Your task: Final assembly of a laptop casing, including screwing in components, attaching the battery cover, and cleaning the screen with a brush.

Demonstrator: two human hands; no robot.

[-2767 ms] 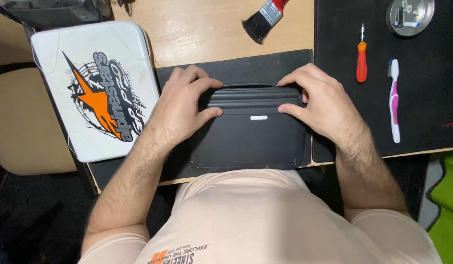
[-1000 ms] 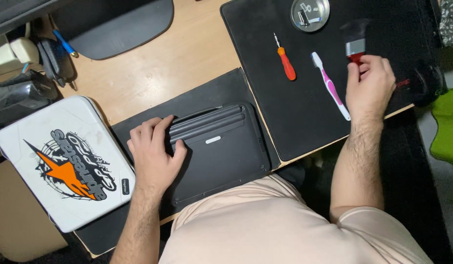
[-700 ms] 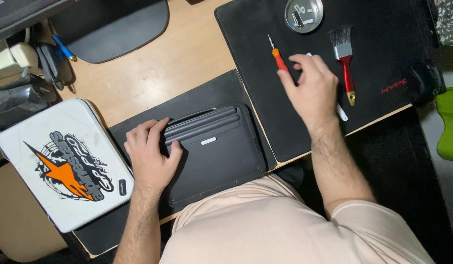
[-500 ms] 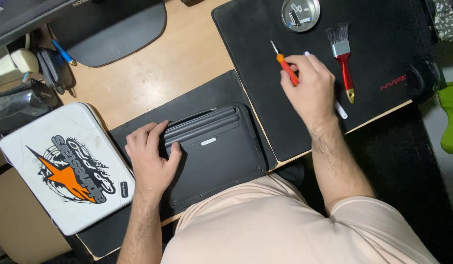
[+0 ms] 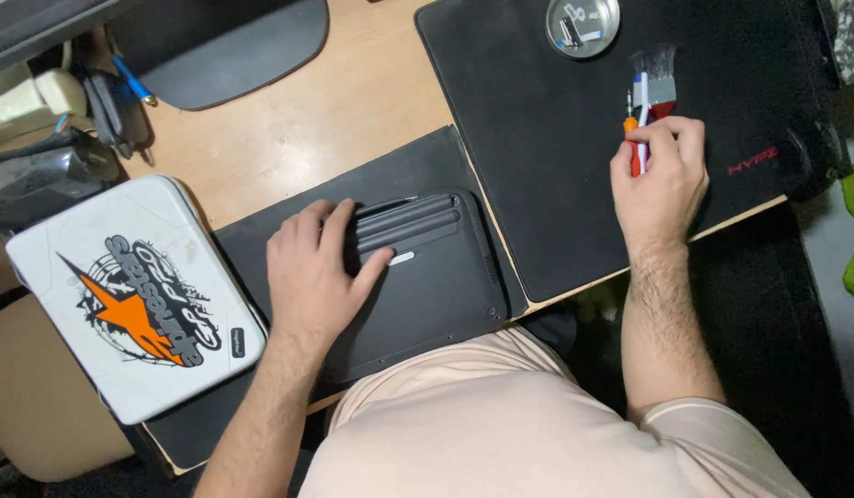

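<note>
Screwdriver (image 5: 633, 138) upright, tip away

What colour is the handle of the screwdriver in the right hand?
Orange, on the screwdriver held by the right hand; head view.

The light is soft and moderate, a warm indoor light that seems to come from above, because the shadows are short and weak. The wooden desk (image 5: 353, 111) is the brightest area and shows a light sheen without hard glare. The large black mat (image 5: 556, 184) takes much light and keeps little detail, and the lower right corner is almost black. The round metal dish (image 5: 583, 25) gives small reflections. The right hand (image 5: 659, 180) and the brush (image 5: 655, 83) look a little blurred, while the left hand (image 5: 314, 275) and the white case (image 5: 132, 295) are rather sharp. The straight edges lean slightly near the borders.
</note>
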